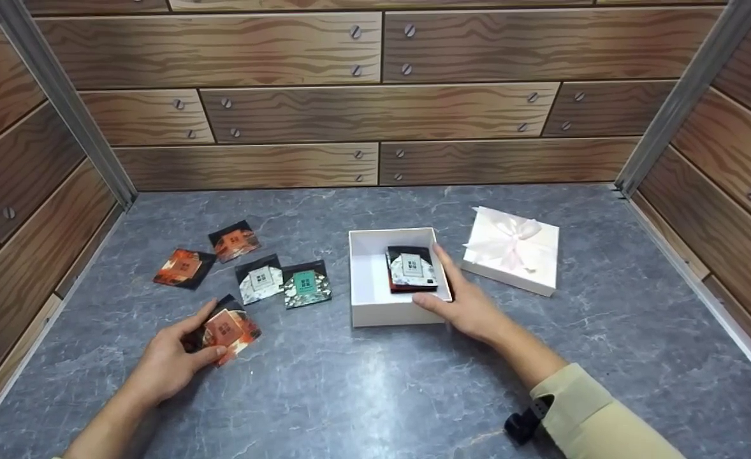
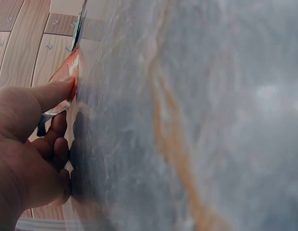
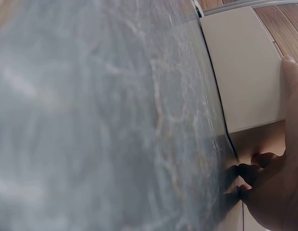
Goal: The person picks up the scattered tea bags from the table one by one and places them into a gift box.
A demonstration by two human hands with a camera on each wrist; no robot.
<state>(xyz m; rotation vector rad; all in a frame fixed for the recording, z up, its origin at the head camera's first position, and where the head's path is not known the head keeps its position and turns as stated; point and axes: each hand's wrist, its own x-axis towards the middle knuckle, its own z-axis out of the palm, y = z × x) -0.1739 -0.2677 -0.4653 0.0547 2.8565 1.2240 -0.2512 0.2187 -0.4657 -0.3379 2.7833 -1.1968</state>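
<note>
My left hand [image 1: 170,362] pinches a black-and-orange square packet [image 1: 226,328] at the table's left, thumb on its near edge and fingers at its far side. In the left wrist view the thumb presses the orange packet [image 2: 67,72] close over the table. The right hand [image 1: 468,306] grips the right near corner of an open white box [image 1: 394,314], thumb on the near rim and fingers along the right wall. Inside the box, toward the right, lies a small stack of packets with a black-and-white packet [image 1: 412,268] on top. The box's plain side [image 3: 245,72] shows in the right wrist view.
Two black-and-orange packets, one farther left [image 1: 184,268] and one behind [image 1: 234,241], lie on the grey marbled table [image 1: 350,395]. A white packet [image 1: 261,280] and a green packet [image 1: 307,284] lie nearer the box. Right of it sits the white lid [image 1: 512,248] with a bow.
</note>
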